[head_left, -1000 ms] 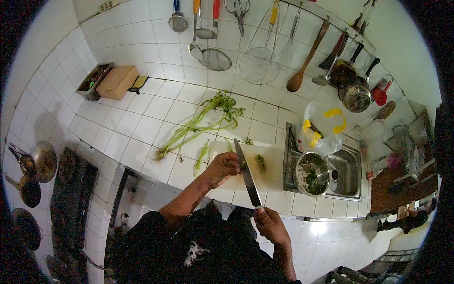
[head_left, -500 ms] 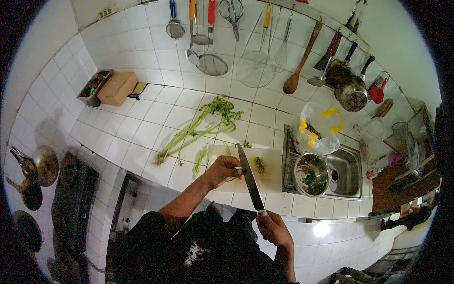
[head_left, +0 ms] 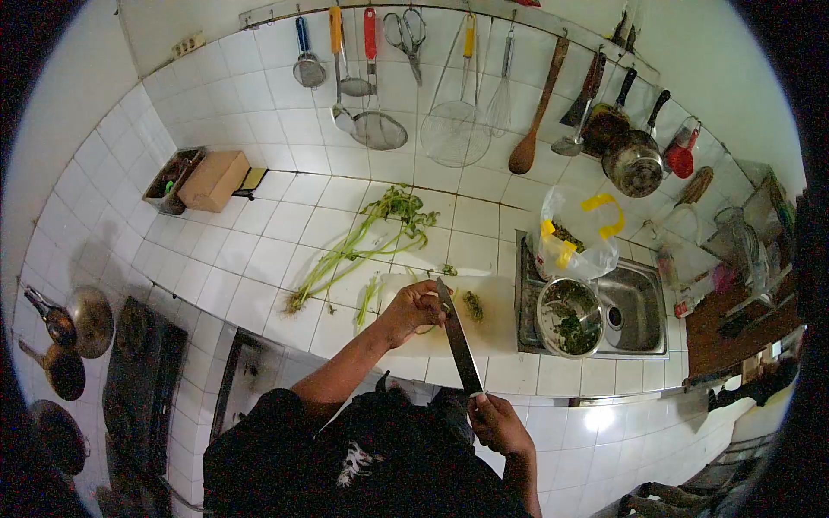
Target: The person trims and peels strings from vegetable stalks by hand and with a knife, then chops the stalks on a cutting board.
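Observation:
My right hand (head_left: 501, 425) grips a large kitchen knife (head_left: 459, 341), its long blade pointing up and away, tilted left. Close to the blade's upper part is my left hand (head_left: 413, 312), fingers pinched on what looks like a thin green stalk, mostly hidden by the fingers. Under both lies a pale cutting board (head_left: 496, 332), bearing a small heap of chopped greens (head_left: 472, 306). Beyond the left hand, a bunch of leafy celery-like stalks (head_left: 354, 246) with roots rests on the tiles. A few loose stalks (head_left: 367, 302) lie beside the board.
Right of the board, a metal bowl (head_left: 570, 318) of chopped greens stands by the sink (head_left: 635, 302). Behind it is a plastic bag (head_left: 580, 231) holding greens. Utensils, including a wooden spoon (head_left: 540, 112), hang on the wall. A brown box (head_left: 213, 181) sits at the back left.
The view has shifted slightly. My left hand's fingertips have moved a little along the blade, and the stalk piece seen between them earlier is now mostly hidden. The knife stays in my right hand.

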A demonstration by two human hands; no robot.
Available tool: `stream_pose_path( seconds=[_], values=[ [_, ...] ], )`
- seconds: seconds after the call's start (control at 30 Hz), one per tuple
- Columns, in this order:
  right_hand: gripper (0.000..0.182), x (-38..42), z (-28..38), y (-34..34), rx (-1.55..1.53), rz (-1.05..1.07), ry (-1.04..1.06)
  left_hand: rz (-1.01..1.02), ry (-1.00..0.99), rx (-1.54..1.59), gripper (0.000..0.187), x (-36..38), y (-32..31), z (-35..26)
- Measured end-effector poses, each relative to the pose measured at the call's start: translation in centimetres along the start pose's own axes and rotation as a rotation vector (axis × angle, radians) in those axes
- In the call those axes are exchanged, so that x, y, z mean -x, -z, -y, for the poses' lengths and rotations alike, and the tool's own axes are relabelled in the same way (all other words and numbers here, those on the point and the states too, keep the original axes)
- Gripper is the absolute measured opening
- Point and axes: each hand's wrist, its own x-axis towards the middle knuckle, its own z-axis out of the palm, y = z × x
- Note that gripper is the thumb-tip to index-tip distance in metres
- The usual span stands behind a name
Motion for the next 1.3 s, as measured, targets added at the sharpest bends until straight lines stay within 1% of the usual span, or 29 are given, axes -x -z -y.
stream_pose_path(
  seconds=[0.03,0.07,0.13,0.17,0.23,0.33,0.37,0.43,0.53,0.63,0.77,0.83,0.87,0.93,1.07,1.13,1.27,1.3],
  values=[
    [0.043,0.0,0.0,-0.1,-0.017,-0.005,0.054,0.004,0.027,-0.038,0.037,-0.1,0.0,0.0],
    [0.043,-0.1,-0.2,0.0,-0.021,-0.008,0.055,0.008,0.03,-0.041,0.037,-0.2,0.1,0.2],
    [0.043,-0.5,-0.5,0.3,-0.022,0.006,0.094,-0.031,-0.029,-0.087,0.035,-0.3,0.0,0.6],
    [0.043,-0.5,-0.4,0.2,-0.026,0.004,0.095,-0.029,-0.026,-0.088,0.035,-0.3,-0.1,0.7],
    [0.043,-0.5,0.3,0.1,-0.12,0.032,0.096,-0.007,-0.078,-0.018,0.032,-0.4,-0.5,0.3],
    [0.043,-0.5,0.9,0.1,-0.127,0.003,0.105,0.002,-0.061,-0.01,0.031,-0.3,-0.4,-0.8],
    [0.043,-0.4,1.0,0.1,-0.126,0.004,0.104,0.001,-0.062,-0.009,0.031,-0.2,-0.5,-1.1],
    [0.042,-0.3,1.2,0.1,-0.112,-0.004,0.083,-0.02,-0.076,-0.152,0.032,0.0,-0.7,-1.6],
    [0.041,-0.2,1.5,0.0,-0.135,-0.003,0.041,0.01,-0.066,-0.082,0.033,0.0,0.1,-1.4],
    [0.04,-0.8,0.4,0.5,-0.119,0.016,0.05,0.004,-0.047,-0.074,0.035,-0.1,0.6,-0.8],
    [0.041,-0.7,1.1,0.4,-0.066,0.026,0.056,-0.024,-0.015,-0.134,0.038,-0.5,1.2,-0.4],
    [0.041,-0.6,1.3,0.0,-0.023,-0.014,0.055,-0.027,-0.108,-0.097,0.035,-0.6,1.0,-0.5],
    [0.041,-0.6,1.3,0.0,-0.021,-0.013,0.055,-0.029,-0.109,-0.097,0.035,-0.6,1.0,-0.7],
    [0.041,-0.5,1.0,0.2,0.01,-0.027,0.004,-0.007,-0.085,-0.042,0.034,-0.3,0.5,-1.5],
    [0.039,-0.7,0.6,0.5,0.019,-0.001,0.038,-0.008,-0.035,0.019,0.036,-0.6,1.4,-0.5],
    [0.039,-0.9,0.6,0.6,0.01,0.024,0.04,-0.062,0.04,0.007,0.035,-0.7,1.3,-0.7],
    [0.039,-0.6,1.2,0.8,-0.004,0.026,-0.002,-0.027,-0.007,-0.009,0.03,-0.4,0.8,-1.2],
    [0.04,-0.5,1.3,0.9,0.013,0.021,-0.006,-0.026,-0.028,-0.055,0.028,-0.4,1.0,-1.2]
  ],
)
